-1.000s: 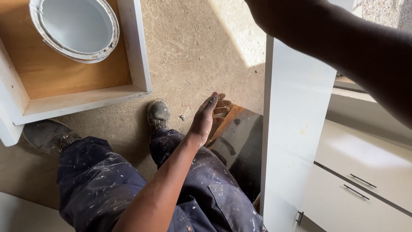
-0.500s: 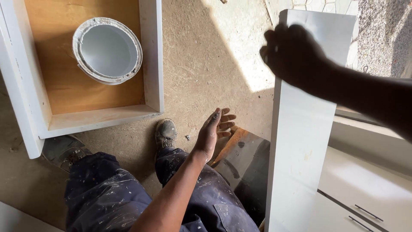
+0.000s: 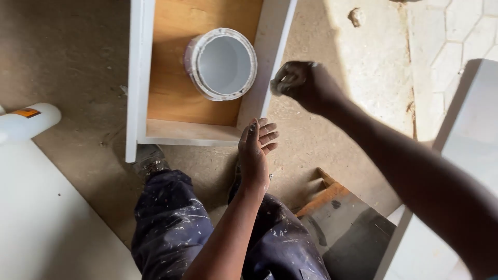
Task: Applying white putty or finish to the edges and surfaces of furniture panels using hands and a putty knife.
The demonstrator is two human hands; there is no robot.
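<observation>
My left hand (image 3: 256, 150) is held out flat over my knees, palm turned sideways, holding nothing; its fingertips are just short of the front corner of a white-sided drawer (image 3: 137, 83) with a plywood bottom. A round bucket of white paint (image 3: 222, 63) stands inside the drawer. My right hand (image 3: 301, 85) hovers in a fist beside the drawer's right wall, closed on a small pale piece (image 3: 281, 86) that I cannot identify.
My legs in paint-speckled dark trousers (image 3: 171, 228) and a shoe (image 3: 149, 159) stand on a rough concrete floor. A white panel (image 3: 46, 218) and a white bottle (image 3: 28, 120) lie at left. A tall white cabinet panel (image 3: 467, 140) and a brown-edged board (image 3: 342, 212) are at right.
My right hand has left the top of the white cabinet panel and swung left and down to the drawer's right wall. The view has shifted, bringing the drawer to the centre. My left hand stays open.
</observation>
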